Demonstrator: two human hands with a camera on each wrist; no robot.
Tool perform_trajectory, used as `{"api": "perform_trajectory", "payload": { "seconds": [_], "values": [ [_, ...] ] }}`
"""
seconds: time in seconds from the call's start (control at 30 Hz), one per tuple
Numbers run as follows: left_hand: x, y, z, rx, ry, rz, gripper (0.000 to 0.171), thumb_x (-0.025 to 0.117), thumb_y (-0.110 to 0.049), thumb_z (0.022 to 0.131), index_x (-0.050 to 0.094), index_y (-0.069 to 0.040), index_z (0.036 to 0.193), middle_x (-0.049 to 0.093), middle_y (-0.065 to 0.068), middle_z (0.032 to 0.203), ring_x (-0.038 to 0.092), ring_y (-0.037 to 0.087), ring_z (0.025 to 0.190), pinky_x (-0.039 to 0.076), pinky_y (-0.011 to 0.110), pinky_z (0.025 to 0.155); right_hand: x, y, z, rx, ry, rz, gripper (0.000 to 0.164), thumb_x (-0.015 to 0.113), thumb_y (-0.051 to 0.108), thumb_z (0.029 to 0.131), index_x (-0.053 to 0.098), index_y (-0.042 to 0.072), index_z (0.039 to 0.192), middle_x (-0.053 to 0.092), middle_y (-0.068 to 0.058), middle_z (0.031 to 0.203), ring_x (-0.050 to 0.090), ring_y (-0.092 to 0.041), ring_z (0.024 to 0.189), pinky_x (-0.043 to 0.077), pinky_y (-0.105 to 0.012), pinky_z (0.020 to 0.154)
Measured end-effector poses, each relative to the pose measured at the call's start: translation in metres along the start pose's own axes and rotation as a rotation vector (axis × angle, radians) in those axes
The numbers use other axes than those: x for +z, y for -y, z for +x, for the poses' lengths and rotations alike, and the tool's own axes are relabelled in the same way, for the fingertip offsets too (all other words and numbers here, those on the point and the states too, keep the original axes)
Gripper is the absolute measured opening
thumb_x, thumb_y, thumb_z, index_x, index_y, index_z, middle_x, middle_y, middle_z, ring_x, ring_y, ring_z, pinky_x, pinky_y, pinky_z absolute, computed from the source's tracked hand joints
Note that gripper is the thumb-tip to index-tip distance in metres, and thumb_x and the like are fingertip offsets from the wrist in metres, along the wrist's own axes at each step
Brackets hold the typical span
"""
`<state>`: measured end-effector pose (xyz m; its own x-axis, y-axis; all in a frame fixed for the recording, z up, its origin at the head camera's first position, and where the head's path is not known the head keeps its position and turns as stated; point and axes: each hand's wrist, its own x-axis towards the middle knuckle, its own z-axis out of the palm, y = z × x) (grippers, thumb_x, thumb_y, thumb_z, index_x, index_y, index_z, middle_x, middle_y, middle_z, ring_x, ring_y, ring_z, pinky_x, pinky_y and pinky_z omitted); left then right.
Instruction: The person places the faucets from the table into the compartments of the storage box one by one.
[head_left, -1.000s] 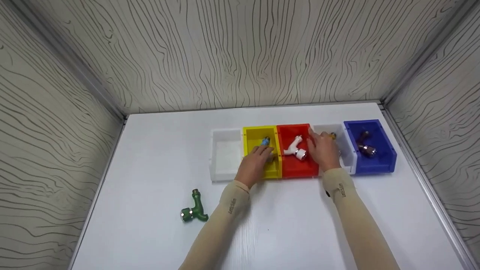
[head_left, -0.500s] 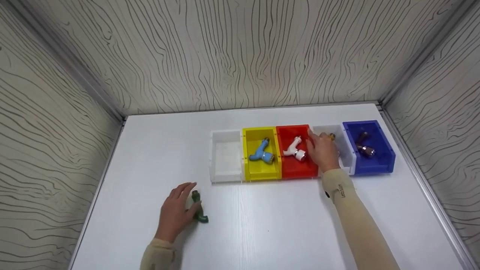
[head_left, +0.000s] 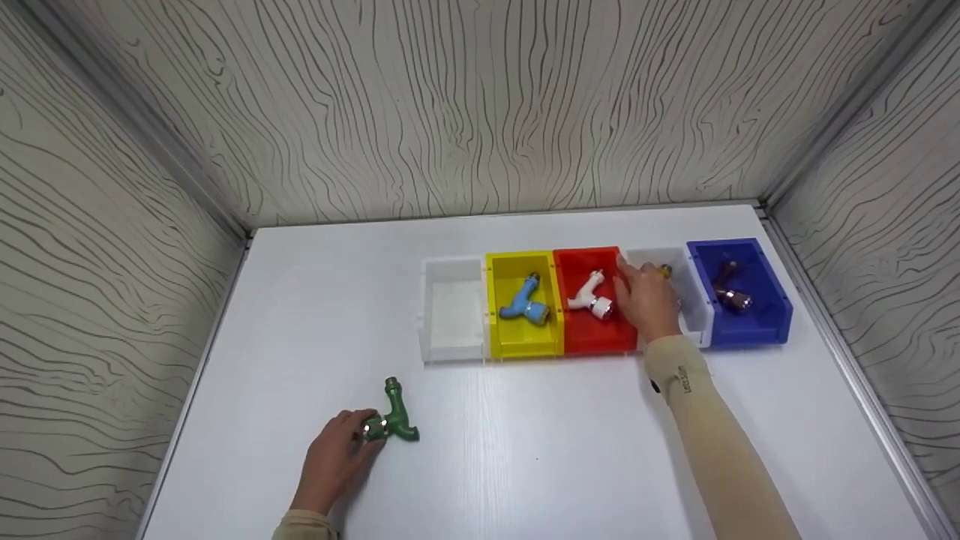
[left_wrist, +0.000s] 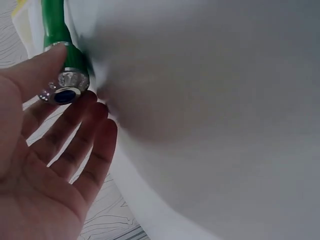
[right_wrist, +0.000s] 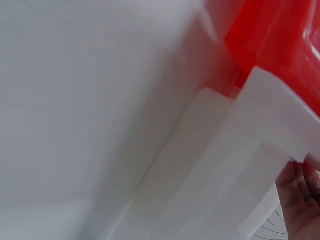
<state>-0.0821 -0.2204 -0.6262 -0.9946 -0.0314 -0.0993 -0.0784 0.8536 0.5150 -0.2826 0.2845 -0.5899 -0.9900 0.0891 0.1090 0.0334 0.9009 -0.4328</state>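
Note:
In the head view my left hand (head_left: pixel 334 457) pinches the knob end of a green tap (head_left: pixel 397 412), which lies on the white table. The left wrist view has my thumb across the green tap (left_wrist: pixel 55 22) near its clear, metal-ringed knob (left_wrist: pixel 67 87), with the other fingers beneath. My right hand (head_left: pixel 649 300) rests at the shared rim of the red bin (head_left: pixel 592 341) and the right-hand white bin (head_left: pixel 694 315), its fingertips right at that wall. A white tap (head_left: pixel 592 300) lies in the red bin. Partly hidden by my right hand, another tap (head_left: pixel 666 271) shows a brass end.
Joined in one row are a white bin (head_left: pixel 454 352) with nothing in it, a yellow bin (head_left: pixel 525 349) holding a blue tap (head_left: pixel 525 304), the red and white bins, and a blue bin (head_left: pixel 765 322) holding a brown tap (head_left: pixel 729 292). Wood-patterned panels (head_left: pixel 480 112) surround the table.
My left hand has left the yellow bin, where the blue tap now lies uncovered, and moved left and nearer to take the green tap by its knob. My right hand stays put.

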Motion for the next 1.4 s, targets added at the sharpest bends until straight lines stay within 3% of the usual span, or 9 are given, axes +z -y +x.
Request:
{"api": "perform_trajectory", "payload": {
  "seconds": [0.27,0.4,0.5,0.63,0.8,0.93,1.17,1.4],
  "values": [
    [-0.006,-0.001,0.006,0.040,0.068,-0.144,0.042,0.081,-0.023,0.090,0.067,-0.017,0.128,0.061,-0.003,0.109,0.066,0.013,0.099,0.060,0.037,0.086,0.000,-0.002,0.001,-0.011,-0.016,0.008,0.049,0.057,0.026,0.105,0.049,0.015,0.153,0.058,-0.024,0.101,0.055,-0.035,0.077,0.051,-0.043,0.068],
    [-0.007,-0.007,0.007,0.036,0.060,-0.237,0.042,0.074,-0.021,0.096,0.061,-0.016,0.135,0.054,0.002,0.121,0.065,0.018,0.110,0.061,0.035,0.092,0.001,-0.001,0.001,-0.006,-0.012,0.021,0.050,0.058,0.026,0.105,0.049,0.014,0.153,0.058,-0.024,0.103,0.056,-0.035,0.078,0.052,-0.044,0.070],
    [-0.007,-0.012,0.006,0.041,0.022,-0.252,0.042,0.071,-0.019,0.098,0.059,-0.016,0.138,0.050,0.003,0.127,0.064,0.021,0.117,0.060,0.032,0.093,0.003,-0.001,0.002,-0.025,-0.026,0.000,0.049,0.058,0.025,0.105,0.051,0.013,0.152,0.059,-0.025,0.101,0.056,-0.036,0.077,0.053,-0.047,0.070],
    [-0.010,-0.017,0.006,0.125,-0.077,-0.193,0.044,0.070,-0.014,0.099,0.057,-0.013,0.140,0.054,0.004,0.131,0.065,0.020,0.117,0.061,0.033,0.092,0.004,-0.002,0.002,-0.036,-0.030,-0.021,0.049,0.058,0.026,0.105,0.051,0.013,0.152,0.058,-0.024,0.099,0.054,-0.035,0.075,0.051,-0.046,0.068],
    [-0.013,-0.023,0.010,0.248,-0.231,-0.062,0.052,0.076,-0.006,0.093,0.055,-0.010,0.141,0.065,0.003,0.119,0.067,0.016,0.105,0.061,0.038,0.087,0.004,-0.003,0.001,-0.033,-0.032,-0.014,0.049,0.057,0.025,0.105,0.051,0.013,0.152,0.058,-0.024,0.099,0.055,-0.035,0.075,0.051,-0.046,0.068],
    [-0.016,-0.028,0.016,0.311,-0.317,-0.014,0.055,0.079,0.000,0.088,0.056,-0.008,0.138,0.066,0.007,0.121,0.065,0.022,0.113,0.059,0.044,0.095,0.004,-0.002,0.000,-0.029,-0.029,-0.010,0.048,0.057,0.025,0.105,0.052,0.012,0.151,0.058,-0.024,0.099,0.054,-0.035,0.075,0.052,-0.047,0.068],
    [-0.020,-0.043,0.027,0.501,-0.404,0.070,0.058,0.075,0.012,0.085,0.053,-0.003,0.138,0.059,0.016,0.133,0.064,0.030,0.121,0.058,0.042,0.101,0.004,-0.001,-0.002,0.005,0.005,0.002,0.050,0.055,0.026,0.106,0.048,0.013,0.154,0.056,-0.022,0.101,0.052,-0.033,0.079,0.048,-0.042,0.069],
    [-0.025,-0.057,0.040,0.644,-0.443,0.218,0.062,0.077,0.008,0.086,0.055,-0.004,0.142,0.058,0.012,0.136,0.058,0.029,0.126,0.053,0.045,0.109,0.003,-0.002,-0.001,-0.020,-0.025,0.008,0.049,0.056,0.025,0.105,0.051,0.012,0.152,0.057,-0.023,0.099,0.054,-0.036,0.079,0.050,-0.046,0.070]
  ]
}}
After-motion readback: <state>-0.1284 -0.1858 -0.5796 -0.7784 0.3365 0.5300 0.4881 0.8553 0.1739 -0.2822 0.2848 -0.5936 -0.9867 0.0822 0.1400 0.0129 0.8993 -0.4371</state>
